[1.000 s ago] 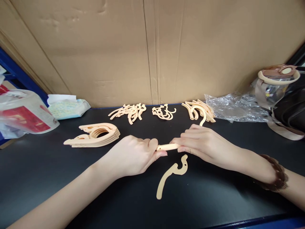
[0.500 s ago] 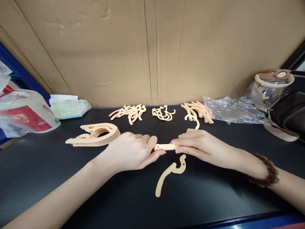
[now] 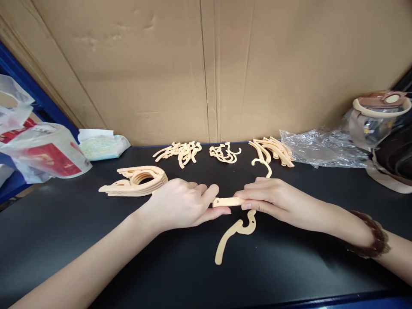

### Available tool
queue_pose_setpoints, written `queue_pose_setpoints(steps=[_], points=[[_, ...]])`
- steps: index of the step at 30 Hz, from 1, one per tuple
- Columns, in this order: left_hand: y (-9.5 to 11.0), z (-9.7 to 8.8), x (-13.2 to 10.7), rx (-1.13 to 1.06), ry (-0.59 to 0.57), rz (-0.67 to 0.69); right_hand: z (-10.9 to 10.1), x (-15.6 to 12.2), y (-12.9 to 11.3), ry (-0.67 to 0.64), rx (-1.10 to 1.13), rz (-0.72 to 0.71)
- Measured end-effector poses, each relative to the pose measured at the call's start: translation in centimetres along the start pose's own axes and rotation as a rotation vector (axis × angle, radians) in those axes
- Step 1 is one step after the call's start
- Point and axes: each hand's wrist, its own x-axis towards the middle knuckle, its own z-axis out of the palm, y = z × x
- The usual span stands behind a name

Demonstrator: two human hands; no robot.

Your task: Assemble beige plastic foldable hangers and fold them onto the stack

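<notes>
My left hand [image 3: 180, 204] and my right hand [image 3: 273, 198] meet at the middle of the black table [image 3: 96, 257], both pinching a peach plastic hanger piece [image 3: 229, 201] held between them. Its hooked end [image 3: 263, 166] sticks out beyond my right hand. A loose curved hanger arm [image 3: 236, 234] lies flat on the table just below the hands.
A stack of assembled hangers [image 3: 137, 181] lies left of my left hand. Three small piles of peach parts [image 3: 180, 152] [image 3: 225, 153] [image 3: 273, 150] sit along the cardboard wall. A tissue pack [image 3: 101, 146] and bags are at left; clear plastic wrap [image 3: 322, 148] and a bottle [image 3: 376, 116] at right.
The piece's hooked end has lowered and turned behind my right hand. Both hands stay pinched on the piece; the view has shifted slightly right.
</notes>
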Motion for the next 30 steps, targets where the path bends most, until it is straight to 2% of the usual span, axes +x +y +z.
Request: queue_pose_setpoints(steps=[8,15,26,30], points=[[0.23,-0.06,-0.06,-0.021,-0.072,-0.007,0.14,0.09,0.21,0.001,-0.047,0.022],[0.21,0.32,-0.17,-0.038,-0.088,-0.014,0.27,0.03,-0.15,0.009,-0.091,0.059],[0.45,0.41,-0.2,-0.024,-0.025,-0.001,0.21,0.05,0.02,0.027,-0.015,0.086],[0.53,0.74,-0.33,-0.042,-0.043,-0.01,0.18,0.08,0.1,0.014,-0.013,0.084]])
